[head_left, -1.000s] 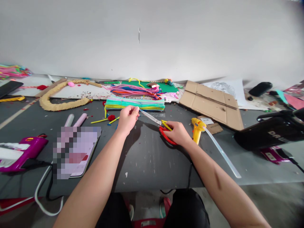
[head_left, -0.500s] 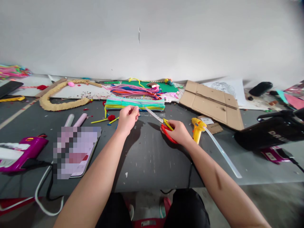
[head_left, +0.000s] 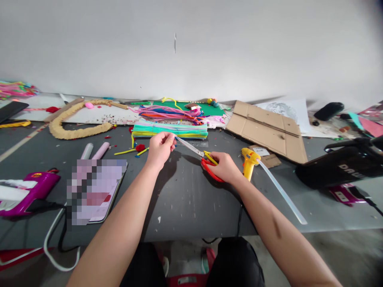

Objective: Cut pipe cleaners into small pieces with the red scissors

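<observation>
My right hand (head_left: 226, 167) is gripping one pair of scissors (head_left: 201, 156), blades meeting my pinched left hand (head_left: 160, 149); can't tell what it's pinching. Two glue guns, yellow (head_left: 249, 162) and purple (head_left: 32, 192), are sitting nearby.

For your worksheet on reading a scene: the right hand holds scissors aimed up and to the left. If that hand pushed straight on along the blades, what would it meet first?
Most likely the left hand: the scissors in the right hand point at its fingertips, blade tips almost touching.

The dark grey table (head_left: 185, 199) carries a pipe-cleaner bundle (head_left: 170, 130), flattened cardboard (head_left: 265, 131), a yellow glue gun (head_left: 249, 162) and a phone (head_left: 95, 190).
</observation>
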Available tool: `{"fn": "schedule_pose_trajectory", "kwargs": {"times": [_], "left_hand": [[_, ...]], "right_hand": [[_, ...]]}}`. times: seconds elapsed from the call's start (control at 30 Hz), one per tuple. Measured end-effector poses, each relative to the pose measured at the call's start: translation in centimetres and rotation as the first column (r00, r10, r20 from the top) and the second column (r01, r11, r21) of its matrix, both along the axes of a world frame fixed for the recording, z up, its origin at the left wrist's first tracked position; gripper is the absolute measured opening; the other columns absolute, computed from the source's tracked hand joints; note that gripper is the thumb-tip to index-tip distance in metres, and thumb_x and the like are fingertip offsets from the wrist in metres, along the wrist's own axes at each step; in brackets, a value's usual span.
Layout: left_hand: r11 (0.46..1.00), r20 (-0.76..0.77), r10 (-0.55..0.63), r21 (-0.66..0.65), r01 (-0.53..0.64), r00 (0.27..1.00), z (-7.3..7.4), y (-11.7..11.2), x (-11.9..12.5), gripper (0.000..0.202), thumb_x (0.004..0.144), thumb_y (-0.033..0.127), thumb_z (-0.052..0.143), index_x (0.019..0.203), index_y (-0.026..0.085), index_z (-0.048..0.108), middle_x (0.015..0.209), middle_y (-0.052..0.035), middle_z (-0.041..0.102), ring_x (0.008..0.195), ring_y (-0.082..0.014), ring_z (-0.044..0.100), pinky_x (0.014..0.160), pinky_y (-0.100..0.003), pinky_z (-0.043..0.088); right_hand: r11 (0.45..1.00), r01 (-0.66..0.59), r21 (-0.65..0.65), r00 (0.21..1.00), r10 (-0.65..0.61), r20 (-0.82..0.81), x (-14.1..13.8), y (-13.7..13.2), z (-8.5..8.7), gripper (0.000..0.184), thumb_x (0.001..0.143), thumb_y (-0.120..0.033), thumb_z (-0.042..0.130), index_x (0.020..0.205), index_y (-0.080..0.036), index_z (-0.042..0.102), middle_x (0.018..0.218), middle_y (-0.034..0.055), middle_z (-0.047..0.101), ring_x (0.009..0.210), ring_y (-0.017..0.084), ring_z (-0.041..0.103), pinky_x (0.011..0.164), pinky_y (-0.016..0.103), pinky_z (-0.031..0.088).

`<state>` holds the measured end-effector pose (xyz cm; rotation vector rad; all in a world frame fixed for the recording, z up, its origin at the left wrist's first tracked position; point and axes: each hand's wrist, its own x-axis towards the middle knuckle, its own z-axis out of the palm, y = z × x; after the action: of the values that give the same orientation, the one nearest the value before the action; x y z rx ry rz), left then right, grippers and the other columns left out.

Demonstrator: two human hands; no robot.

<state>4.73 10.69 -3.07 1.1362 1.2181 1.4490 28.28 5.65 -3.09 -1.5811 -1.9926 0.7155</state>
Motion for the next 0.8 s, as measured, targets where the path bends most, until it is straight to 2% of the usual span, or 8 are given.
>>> {"fn": "schedule_pose_trajectory", "kwargs": {"times": [0.4,0.8], "left_hand": [[1.000,0.011,0.005,-0.006,-0.005,1.000,0.01,0.02,0.17,0.020,0.079,0.032,0.071,0.077,0.013,0.064,0.060,0.0007,0.059,0.048,-0.0065,0.050,0.047,-0.021,0.039],[1.000,0.036,0.003,-0.005,-0.002,0.999,0.17,-0.04,0.24,0.021,0.078,0.033,0.073,0.077,0.014,0.062,0.062,0.0004,0.060,0.050,-0.0066,0.050,0.048,-0.021,0.040]], "right_hand": [[0.999,-0.013,-0.029,1.000,0.013,0.004,0.14,0.12,0.24,0.035,0.077,-0.045,0.058,0.061,-0.020,0.041,0.059,-0.0042,0.036,0.062,0.011,0.029,0.057,0.027,0.023],[0.999,0.004,-0.033,0.999,-0.005,-0.032,0.16,0.21,0.14,0.032,0.076,-0.044,0.058,0.061,-0.019,0.044,0.059,-0.0032,0.037,0.061,0.011,0.032,0.055,0.027,0.023]]}}
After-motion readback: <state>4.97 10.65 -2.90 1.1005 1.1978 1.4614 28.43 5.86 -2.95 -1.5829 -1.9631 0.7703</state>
